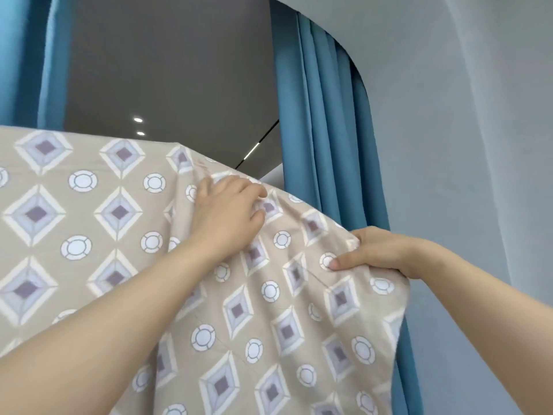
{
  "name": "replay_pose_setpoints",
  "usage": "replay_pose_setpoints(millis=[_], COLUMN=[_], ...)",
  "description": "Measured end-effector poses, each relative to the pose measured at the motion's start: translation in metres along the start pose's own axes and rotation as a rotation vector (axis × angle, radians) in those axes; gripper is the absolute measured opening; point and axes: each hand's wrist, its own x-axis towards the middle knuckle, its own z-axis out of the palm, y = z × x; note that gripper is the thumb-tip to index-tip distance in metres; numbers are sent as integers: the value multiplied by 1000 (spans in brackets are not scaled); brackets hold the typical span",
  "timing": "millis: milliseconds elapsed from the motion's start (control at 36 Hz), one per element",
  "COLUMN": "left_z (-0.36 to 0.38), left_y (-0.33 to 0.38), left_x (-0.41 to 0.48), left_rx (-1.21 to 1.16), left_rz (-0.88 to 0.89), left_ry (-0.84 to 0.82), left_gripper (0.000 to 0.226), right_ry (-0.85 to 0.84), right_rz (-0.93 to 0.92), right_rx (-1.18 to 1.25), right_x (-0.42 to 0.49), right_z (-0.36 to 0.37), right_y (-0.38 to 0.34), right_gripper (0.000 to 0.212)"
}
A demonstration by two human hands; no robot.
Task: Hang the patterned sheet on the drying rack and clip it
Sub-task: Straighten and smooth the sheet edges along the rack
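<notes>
The patterned sheet (119, 265) fills the lower left and centre of the upward-looking view. Its top edge runs level from the left, then slopes down to the right. Its right edge hangs free just in front of a blue curtain (323, 115). Open air lies above the top edge and to the right of the free edge, in front of a pale grey wall (463, 145).

Whatever holds the sheet up is hidden under the fold. Above is a dark grey ceiling (167, 70) with two round lights (138, 120) and a thin strip light (251, 152). A second blue curtain (30, 61) hangs at the far left.

The sheet is beige, printed with diamonds and white rings. The left hand (230, 211) reaches up to the sloping top edge, its fingers curled into gathered cloth that wrinkles around them. The right hand (377, 253) is lower and well to the right, at the sheet's outer edge. It pinches the cloth, with the thumb pressed flat on the front over a white ring and the fingers behind. The cloth between the two hands hangs in slack diagonal folds.
</notes>
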Motion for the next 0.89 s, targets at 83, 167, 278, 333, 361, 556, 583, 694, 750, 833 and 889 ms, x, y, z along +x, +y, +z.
replay_pose_setpoints(millis=[83, 167, 278, 333, 361, 556, 583, 694, 750, 833, 889], left_z=[3, 3, 3, 4, 5, 10, 10, 12, 12, 16, 20], left_y=[6, 11, 19, 23, 25, 38, 39, 38, 39, 40, 38], left_x=[-11, -20, -29, -31, -32, -31, -31, -33, -37, -48, -56], left_rx=[-16, -55, -113, -130, -135, -129, -139, -172, -190, -209, -202], left_rz=[-3, -13, -10, -18, -25, 0, 4, -6, -16, -6, 12], left_ry=[-50, -58, -1, -3, -15, -84, -85, -67, -77, -106, -112], left_gripper=[31, 32, 28, 28, 28, 30, 29, 27, 27, 29, 29], right_ry=[159, 400, 723, 631, 477, 241, 368, 453, 226, 115, 364], right_rz=[54, 6, -237, -267, -235, 11, -11, -154, -74, 71, 26], right_rx=[-118, -57, 484, 783, 818, 496, 512, 873, 759, 363, 403], right_x=[-10, -14, -23, -31, -35, -33, -31, -33, -36, -39, -36], right_z=[-7, -15, -25, -24, -20, 1, -1, -2, 12, 37, 41], right_y=[5, 10, 17, 22, 24, 46, 45, 47, 56, 72, 78], right_gripper=[32, 36, 29, 23, 17, 11, 4, 11, 17, 8, 8])
